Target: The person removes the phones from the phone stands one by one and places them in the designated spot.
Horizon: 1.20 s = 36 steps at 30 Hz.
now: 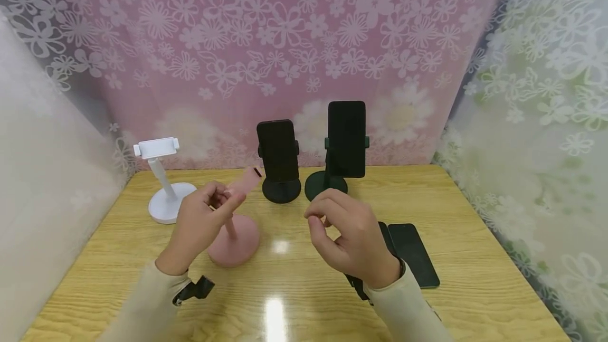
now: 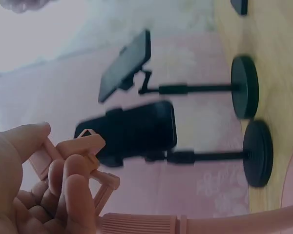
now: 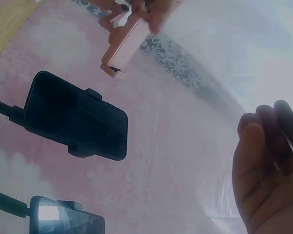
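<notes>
left hand (image 1: 201, 220): pinches the pink stand (image 1: 237, 247) by its clamp head (image 1: 245, 180), likely to steady it | pink stand: base below and right of that hand, flat on the surface (image 1: 475, 289), presumably for balance | right hand (image 1: 349, 236): loosely curled, nothing seen in it

The stand (image 1: 231, 230) is pink throughout, with a flat, round base (image 1: 244, 241) resting on the surface (image 1: 475, 278). Its slim pole (image 2: 219, 225) rises from the base to a thicker, ribbed collar (image 2: 139, 224), above which a thin jointed arm (image 2: 105, 192) leads to the clamp (image 1: 244, 181). The clamp is tilted, sloping up to the right in the head view, with a dark strip near its far end. The left grip (image 1: 199, 220) pinches the near end; the right grip (image 1: 349, 231) is apart, right of the stand.
</notes>
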Motion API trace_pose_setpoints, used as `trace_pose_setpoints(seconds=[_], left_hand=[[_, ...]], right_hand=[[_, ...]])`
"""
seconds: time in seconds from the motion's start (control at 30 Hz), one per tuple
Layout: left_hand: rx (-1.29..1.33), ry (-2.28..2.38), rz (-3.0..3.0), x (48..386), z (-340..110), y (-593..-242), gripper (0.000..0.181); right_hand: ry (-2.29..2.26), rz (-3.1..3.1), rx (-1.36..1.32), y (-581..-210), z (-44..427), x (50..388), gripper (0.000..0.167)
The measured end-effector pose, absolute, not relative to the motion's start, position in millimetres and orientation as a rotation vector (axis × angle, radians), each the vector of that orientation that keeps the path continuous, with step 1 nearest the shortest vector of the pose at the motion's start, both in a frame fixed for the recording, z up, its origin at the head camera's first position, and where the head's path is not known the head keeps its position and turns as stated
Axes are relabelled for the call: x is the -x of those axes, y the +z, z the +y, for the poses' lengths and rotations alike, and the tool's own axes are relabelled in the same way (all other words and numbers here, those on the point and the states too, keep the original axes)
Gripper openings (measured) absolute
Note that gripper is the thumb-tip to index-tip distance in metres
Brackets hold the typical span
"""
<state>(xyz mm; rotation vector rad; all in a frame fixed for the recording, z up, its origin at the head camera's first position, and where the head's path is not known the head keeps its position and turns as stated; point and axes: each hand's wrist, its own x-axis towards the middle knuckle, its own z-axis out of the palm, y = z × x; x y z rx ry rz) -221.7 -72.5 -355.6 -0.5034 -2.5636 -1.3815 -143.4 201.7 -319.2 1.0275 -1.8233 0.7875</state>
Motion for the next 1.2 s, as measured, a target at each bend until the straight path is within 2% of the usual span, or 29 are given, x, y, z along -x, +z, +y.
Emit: trace_pose_setpoints(seconds=[0.17, 0.4, 0.57, 0.7, 0.9, 1.0, 1.2], left_hand=[[0.459, -1.369, -2.601, 256, -84, -356, 0.047], [0.593, -1.483, -2.606, 304, -96, -360, 0.054], [0.608, -1.874, -2.485, 329, -98, -369, 0.06], [0.5, -2.266, -2.237, 333, -88, -381, 0.055], [0.344, -2.574, -2.063, 318, -58, -400, 0.055], [0.409, -2.583, -2.071, 313, -44, -407, 0.052], [0.785, -2.387, -2.143, 315, -18, -407, 0.063]], right_hand=[[0.821, -1.919, -0.942, -323, 205, 143, 0.016], [0.809, -2.047, -0.84, -325, 210, 142, 0.011], [0.789, -2.086, -0.821, -324, 211, 142, 0.01], [0.8, -2.092, -0.824, -324, 212, 143, 0.009], [0.804, -2.104, -0.843, -322, 209, 147, 0.009], [0.797, -2.11, -0.834, -321, 208, 147, 0.009], [0.795, -2.131, -0.811, -322, 210, 147, 0.008]])
